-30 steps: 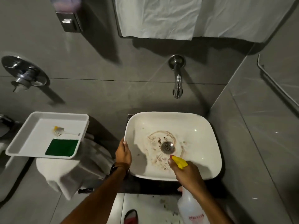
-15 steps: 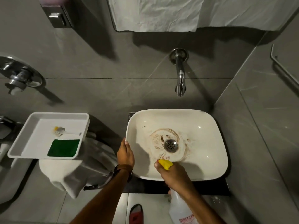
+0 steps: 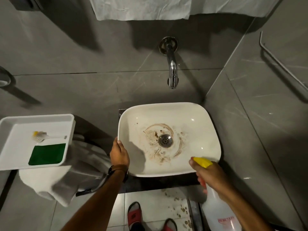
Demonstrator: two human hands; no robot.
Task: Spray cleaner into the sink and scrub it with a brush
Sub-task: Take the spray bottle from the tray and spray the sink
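Note:
A white basin sink (image 3: pixel 205 117) sits below me, with brown stains ringing its metal drain (image 3: pixel 165 140). My left hand (image 3: pixel 119 152) grips the sink's left rim. My right hand (image 3: pixel 210 176) holds a translucent spray bottle (image 3: pixel 218 212) with a yellow nozzle (image 3: pixel 202 161), at the sink's front right rim, nozzle pointing into the bowl. A small white brush (image 3: pixel 43 136) with a yellow tip lies in a white tray (image 3: pixel 10 160) at the left, above a green scouring pad (image 3: pixel 47 154).
A chrome tap (image 3: pixel 171 67) juts from the grey tiled wall above the sink. White cloth (image 3: pixel 55 184) drapes under the tray. A towel (image 3: pixel 143 9) hangs at the top. A rail (image 3: pixel 283 64) runs along the right wall. My feet in red sandals (image 3: pixel 134 214) stand on the stained floor.
My right hand has carried the spray bottle from the sink's front middle over to its front right rim. My left hand stays on the left rim. The view has shifted.

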